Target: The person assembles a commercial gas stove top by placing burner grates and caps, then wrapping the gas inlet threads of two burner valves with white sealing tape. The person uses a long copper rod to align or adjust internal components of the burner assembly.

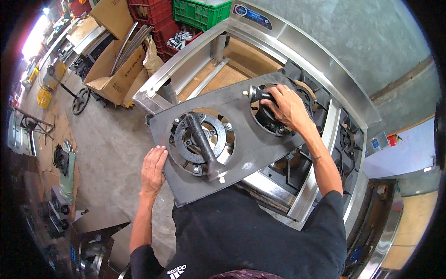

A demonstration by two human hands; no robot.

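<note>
Gripping one black pipe [265, 95], the right hand [289, 108] curls its fingers; the left hand [152, 171], fingers together, touches one panel [253, 153] with two burners [200, 137].

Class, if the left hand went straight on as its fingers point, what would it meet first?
Probably the black two-burner panel; the left hand has its fingertips at the panel's left edge, depth unclear.

L hand [152, 170] lower, nr straight; R hand [289, 108] fwd, curled.
</note>
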